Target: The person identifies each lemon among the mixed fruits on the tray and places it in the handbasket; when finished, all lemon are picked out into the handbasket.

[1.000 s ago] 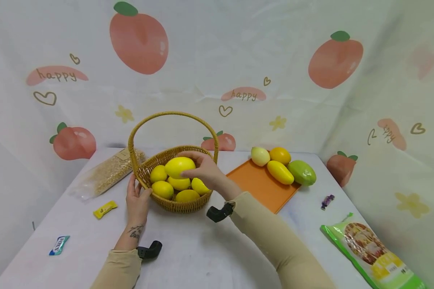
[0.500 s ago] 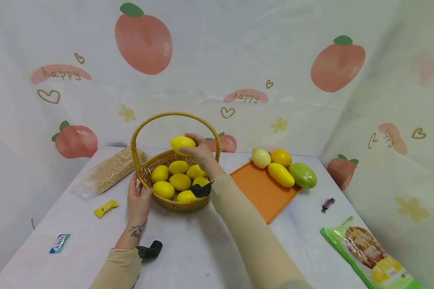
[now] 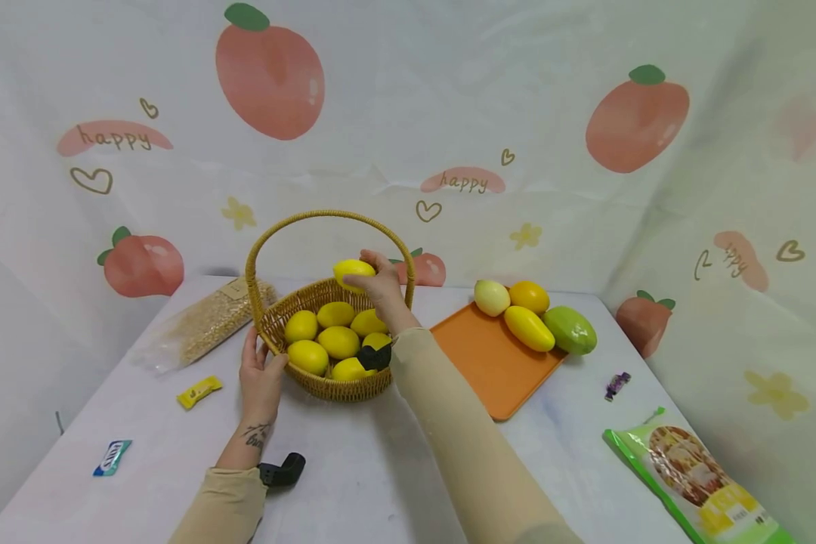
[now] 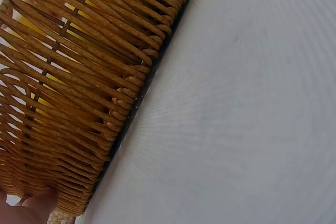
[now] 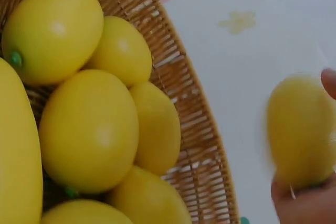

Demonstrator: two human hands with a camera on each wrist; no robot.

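In the head view a wicker basket (image 3: pixel 343 390) with a tall arched handle stands left of the table's middle. Several lemons (image 3: pixel 338 342) lie inside it, and they fill much of the right wrist view. My right hand (image 3: pixel 384 291) pinches one lemon (image 3: pixel 354 276) between thumb and fingers, above the basket's back rim and within the handle's arch. That held lemon (image 5: pixel 300 129) looks blurred in the right wrist view. My left hand (image 3: pixel 260 384) grips the basket's left side, thumb near the rim. Only part of the left hand (image 4: pixel 30 208) shows in the left wrist view, against the weave.
An orange tray (image 3: pixel 496 370) lies to the right, with a green fruit (image 3: pixel 569 329) and several yellowish fruits at its far corner. A grain bag (image 3: pixel 207 325) lies behind the basket's left. Wrapped candies (image 3: pixel 199 393) and a green snack bag (image 3: pixel 703 476) lie nearer the edges.
My right hand has lifted its lemon up from among the others to above the basket's back rim, then shifted slightly right. The left hand has stayed on the basket.
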